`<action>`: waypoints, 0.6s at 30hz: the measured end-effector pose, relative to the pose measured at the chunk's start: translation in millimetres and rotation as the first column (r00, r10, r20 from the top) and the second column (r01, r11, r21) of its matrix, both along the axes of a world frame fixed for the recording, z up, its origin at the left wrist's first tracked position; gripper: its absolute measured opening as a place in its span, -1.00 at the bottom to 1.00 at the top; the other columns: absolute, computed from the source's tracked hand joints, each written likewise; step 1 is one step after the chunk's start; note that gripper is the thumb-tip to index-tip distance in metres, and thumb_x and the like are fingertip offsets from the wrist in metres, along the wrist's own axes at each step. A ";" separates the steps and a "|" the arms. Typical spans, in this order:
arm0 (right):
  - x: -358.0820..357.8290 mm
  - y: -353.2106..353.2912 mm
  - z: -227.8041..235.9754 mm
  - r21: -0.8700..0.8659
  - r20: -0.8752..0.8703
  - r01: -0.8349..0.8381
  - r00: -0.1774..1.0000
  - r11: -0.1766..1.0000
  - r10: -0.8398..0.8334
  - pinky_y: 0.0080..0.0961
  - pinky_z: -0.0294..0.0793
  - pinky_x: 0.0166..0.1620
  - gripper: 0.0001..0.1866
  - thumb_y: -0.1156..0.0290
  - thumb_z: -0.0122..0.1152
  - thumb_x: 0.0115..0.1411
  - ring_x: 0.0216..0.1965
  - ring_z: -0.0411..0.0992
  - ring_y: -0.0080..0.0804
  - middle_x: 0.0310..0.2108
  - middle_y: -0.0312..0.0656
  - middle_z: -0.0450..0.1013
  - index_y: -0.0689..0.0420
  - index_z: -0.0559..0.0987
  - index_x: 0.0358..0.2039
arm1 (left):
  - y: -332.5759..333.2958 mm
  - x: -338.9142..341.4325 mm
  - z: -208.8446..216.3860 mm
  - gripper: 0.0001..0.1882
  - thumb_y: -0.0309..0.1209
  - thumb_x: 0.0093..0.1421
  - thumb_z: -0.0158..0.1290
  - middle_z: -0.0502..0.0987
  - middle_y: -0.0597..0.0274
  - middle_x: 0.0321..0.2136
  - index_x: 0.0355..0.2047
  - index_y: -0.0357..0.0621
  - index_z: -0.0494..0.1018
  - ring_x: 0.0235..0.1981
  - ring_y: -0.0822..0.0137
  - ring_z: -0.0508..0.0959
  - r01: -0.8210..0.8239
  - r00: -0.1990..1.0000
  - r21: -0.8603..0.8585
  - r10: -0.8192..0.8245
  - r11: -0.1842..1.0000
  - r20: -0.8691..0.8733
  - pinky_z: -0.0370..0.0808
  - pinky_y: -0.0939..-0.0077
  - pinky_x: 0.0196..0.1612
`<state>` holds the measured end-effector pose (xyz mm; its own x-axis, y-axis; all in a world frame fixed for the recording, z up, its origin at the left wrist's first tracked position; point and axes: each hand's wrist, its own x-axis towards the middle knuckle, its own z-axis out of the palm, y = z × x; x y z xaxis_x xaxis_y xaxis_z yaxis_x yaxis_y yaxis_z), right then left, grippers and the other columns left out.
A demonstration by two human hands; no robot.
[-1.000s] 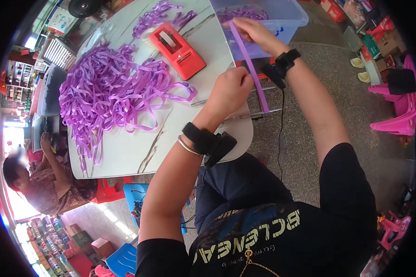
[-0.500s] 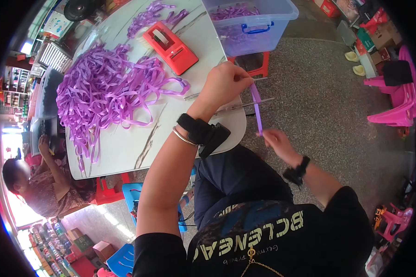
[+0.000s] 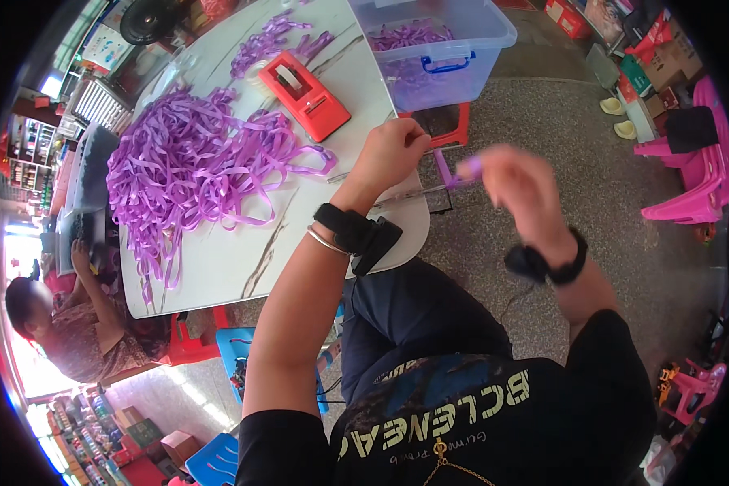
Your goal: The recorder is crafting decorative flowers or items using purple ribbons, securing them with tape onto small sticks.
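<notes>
A short length of purple ribbon (image 3: 443,168) spans the gap between my hands, just past the table's right edge. My left hand (image 3: 393,154) pinches its upper end, fingers closed. The ribbon bends round thin metal rods (image 3: 409,193) that stick out from the table edge. My right hand (image 3: 520,188), smeared by motion, is closed on the other end, where purple shows at the fingertips. Left of my hands a large tangled heap of purple ribbon loops (image 3: 194,162) lies on the white marbled table (image 3: 300,251). A red tape dispenser (image 3: 308,97) stands beyond my left hand.
A clear plastic bin (image 3: 441,77) with purple ribbons inside rests on a red stool (image 3: 454,130) at the table's far right. A smaller ribbon pile (image 3: 271,40) lies at the back. Another person (image 3: 81,316) sits at the left. Pink chairs (image 3: 692,186) stand at the right.
My right hand has swung up and forward from below the rods, bringing its ribbon end round toward the right of them. My left hand has stayed almost in place.
</notes>
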<state>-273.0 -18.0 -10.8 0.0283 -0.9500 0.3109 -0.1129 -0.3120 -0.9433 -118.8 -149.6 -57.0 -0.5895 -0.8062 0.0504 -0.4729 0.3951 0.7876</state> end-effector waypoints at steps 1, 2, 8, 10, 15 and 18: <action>-1.2 -21.6 1.8 -0.018 0.009 0.010 1.000 1.000 -0.010 -0.72 0.13 -0.54 -0.79 0.35 -0.05 0.19 -0.62 0.14 -0.74 -0.66 -0.51 0.21 0.16 0.54 -0.33 | -1.1 0.4 -1.1 -0.81 -0.37 0.01 0.03 0.51 0.01 -0.55 -0.47 -0.27 0.48 -0.49 0.14 0.52 -0.004 1.000 -0.002 0.004 1.000 0.001 0.42 0.37 -0.37; -4.1 -43.5 0.0 -0.035 0.021 0.018 1.000 0.999 -0.017 -0.75 0.11 -0.53 -0.75 0.30 -0.06 0.22 -0.62 0.11 -0.77 -0.66 -0.54 0.18 0.15 0.55 -0.31 | -2.8 1.9 -5.6 -0.80 -0.37 0.03 0.00 0.50 -0.01 -0.55 -0.47 -0.29 0.46 -0.48 0.11 0.51 -0.015 0.999 0.030 0.016 0.999 -0.030 0.41 0.36 -0.36; -23.2 -117.0 -48.3 0.288 0.101 -0.075 0.994 0.955 0.048 -0.79 -0.04 -0.59 -0.70 0.22 -0.07 0.22 -0.66 0.02 -0.80 -0.68 -0.56 0.12 0.15 0.54 -0.29 | -5.4 -0.5 -5.8 -0.79 -0.35 0.06 -0.05 0.49 -0.04 -0.52 -0.46 -0.29 0.43 -0.45 0.10 0.50 -0.043 0.998 0.065 0.046 0.997 -0.051 0.40 0.35 -0.35; -21.1 -121.8 -65.4 0.358 0.105 -0.062 0.994 0.932 0.026 -0.79 -0.04 -0.59 -0.72 0.21 -0.07 0.22 -0.66 0.03 -0.80 -0.68 -0.56 0.13 0.12 0.54 -0.34 | -3.9 0.9 -5.0 -0.79 -0.35 0.06 -0.04 0.49 -0.03 -0.52 -0.46 -0.29 0.43 -0.45 0.11 0.50 -0.043 0.997 0.065 0.047 0.997 -0.055 0.40 0.36 -0.35; -30.2 -117.5 -122.9 0.471 0.167 -0.114 0.985 0.875 0.038 -0.78 0.06 -0.55 -0.70 0.13 -0.03 0.19 -0.61 0.12 -0.78 -0.58 -0.53 0.28 0.06 0.55 -0.35 | -1.7 -0.2 4.3 -0.77 -0.34 0.07 0.05 0.42 0.23 -0.59 -0.35 -0.28 0.46 -0.54 0.47 0.37 0.065 0.998 0.081 -0.063 0.995 -0.026 0.33 0.57 -0.42; -20.7 -85.4 -135.9 0.557 0.267 -0.163 0.964 0.815 0.011 -0.80 0.11 -0.52 -0.78 0.25 -0.07 0.20 -0.56 0.21 -0.78 -0.53 -0.49 0.35 0.05 0.52 -0.34 | -4.8 -0.4 2.3 -0.77 -0.32 0.05 0.07 0.45 0.22 -0.59 -0.37 -0.26 0.50 -0.54 0.46 0.40 0.148 0.986 0.020 -0.149 0.989 0.068 0.35 0.56 -0.43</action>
